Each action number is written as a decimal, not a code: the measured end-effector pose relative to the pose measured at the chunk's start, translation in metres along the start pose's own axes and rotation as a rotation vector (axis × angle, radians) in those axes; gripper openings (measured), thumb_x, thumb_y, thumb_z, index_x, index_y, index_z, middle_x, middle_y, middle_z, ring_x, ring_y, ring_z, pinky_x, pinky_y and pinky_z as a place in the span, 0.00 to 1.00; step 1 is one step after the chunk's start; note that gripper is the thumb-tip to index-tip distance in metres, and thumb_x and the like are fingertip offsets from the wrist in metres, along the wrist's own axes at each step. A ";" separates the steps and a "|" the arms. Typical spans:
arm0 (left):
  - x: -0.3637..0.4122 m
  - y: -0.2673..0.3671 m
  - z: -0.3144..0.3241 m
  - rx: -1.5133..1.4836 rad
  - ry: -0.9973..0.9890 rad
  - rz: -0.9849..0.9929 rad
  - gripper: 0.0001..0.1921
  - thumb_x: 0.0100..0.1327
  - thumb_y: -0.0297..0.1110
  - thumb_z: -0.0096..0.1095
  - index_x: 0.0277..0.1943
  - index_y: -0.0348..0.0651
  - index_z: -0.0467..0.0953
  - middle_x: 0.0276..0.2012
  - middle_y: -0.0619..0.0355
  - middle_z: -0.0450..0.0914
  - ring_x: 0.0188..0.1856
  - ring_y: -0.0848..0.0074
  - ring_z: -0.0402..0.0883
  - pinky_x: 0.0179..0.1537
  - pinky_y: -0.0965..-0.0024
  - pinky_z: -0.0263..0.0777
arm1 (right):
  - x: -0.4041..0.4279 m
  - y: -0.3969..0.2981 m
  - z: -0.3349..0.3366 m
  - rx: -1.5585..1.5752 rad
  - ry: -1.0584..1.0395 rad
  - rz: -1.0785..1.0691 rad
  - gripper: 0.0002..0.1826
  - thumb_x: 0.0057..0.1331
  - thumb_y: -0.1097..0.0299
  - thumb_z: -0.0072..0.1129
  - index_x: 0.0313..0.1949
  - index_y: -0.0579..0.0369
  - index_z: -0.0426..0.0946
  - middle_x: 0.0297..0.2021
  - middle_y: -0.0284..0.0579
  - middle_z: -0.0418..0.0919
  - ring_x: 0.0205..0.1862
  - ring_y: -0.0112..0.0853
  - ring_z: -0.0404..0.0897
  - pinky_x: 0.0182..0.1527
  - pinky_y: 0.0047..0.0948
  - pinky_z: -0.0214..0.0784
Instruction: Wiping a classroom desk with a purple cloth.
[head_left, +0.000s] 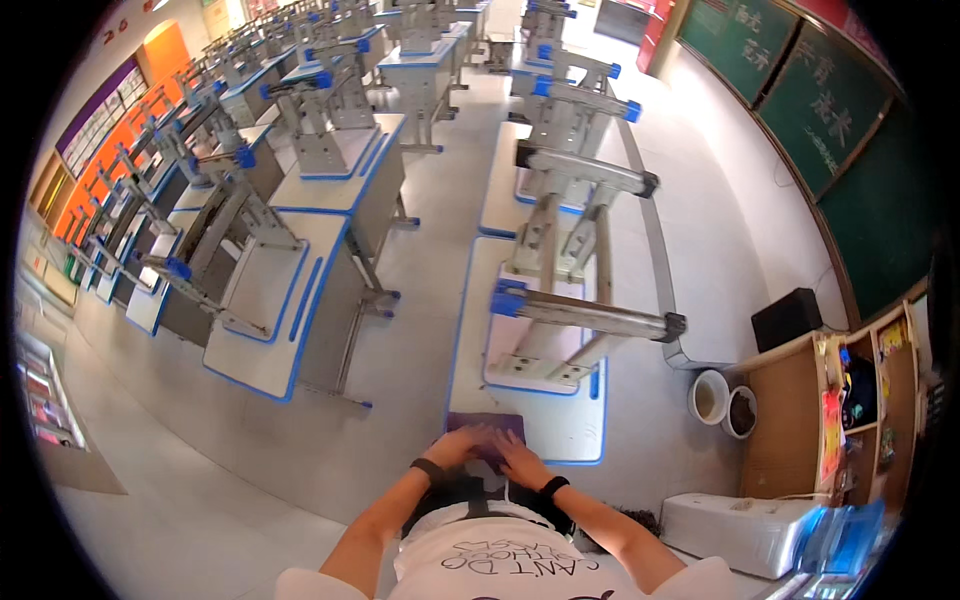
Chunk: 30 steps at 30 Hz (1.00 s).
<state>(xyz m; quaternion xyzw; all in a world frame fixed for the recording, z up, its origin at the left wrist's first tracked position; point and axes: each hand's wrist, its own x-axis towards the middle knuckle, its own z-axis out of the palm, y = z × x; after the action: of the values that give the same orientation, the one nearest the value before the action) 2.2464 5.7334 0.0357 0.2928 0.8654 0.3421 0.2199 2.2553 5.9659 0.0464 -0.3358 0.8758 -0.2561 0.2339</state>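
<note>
A dark purple cloth lies over the near left corner of a white school desk with blue edging. Both hands are on the cloth, close together, with their fingertips almost meeting. My left hand rests on its left part, and my right hand on its right part. Whether the fingers pinch the cloth is hard to tell. Upturned on the desk stands a chair with a metal frame, its seat board flat on the desktop.
Rows of desks with upturned chairs stand left and ahead. Near the right wall are a grey raised platform edge, two white buckets, a wooden shelf, a black box and a white appliance lying low. Green chalkboards hang there.
</note>
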 end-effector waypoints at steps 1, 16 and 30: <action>-0.012 -0.006 -0.009 -0.007 0.009 -0.010 0.33 0.60 0.26 0.61 0.69 0.43 0.60 0.72 0.54 0.56 0.73 0.59 0.54 0.71 0.59 0.53 | 0.014 -0.010 0.003 0.015 0.037 -0.024 0.42 0.58 0.72 0.58 0.70 0.61 0.50 0.70 0.58 0.52 0.70 0.59 0.53 0.70 0.47 0.51; -0.015 -0.093 -0.096 0.137 0.097 -0.009 0.40 0.54 0.22 0.62 0.71 0.45 0.56 0.73 0.56 0.53 0.71 0.54 0.56 0.69 0.58 0.58 | 0.148 -0.037 0.025 0.159 0.357 0.070 0.45 0.55 0.81 0.54 0.72 0.56 0.47 0.73 0.54 0.47 0.73 0.57 0.46 0.72 0.48 0.41; 0.052 -0.111 -0.167 0.430 0.004 0.024 0.37 0.57 0.22 0.59 0.71 0.46 0.57 0.72 0.57 0.56 0.71 0.56 0.56 0.69 0.58 0.58 | 0.223 -0.019 -0.006 0.285 0.512 0.300 0.44 0.57 0.83 0.51 0.72 0.57 0.45 0.73 0.56 0.43 0.73 0.58 0.42 0.72 0.46 0.42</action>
<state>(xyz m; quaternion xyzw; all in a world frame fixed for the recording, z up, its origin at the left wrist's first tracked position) 2.0721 5.6242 0.0585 0.3427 0.9153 0.1528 0.1464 2.1121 5.7971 0.0098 -0.0915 0.9012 -0.4147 0.0859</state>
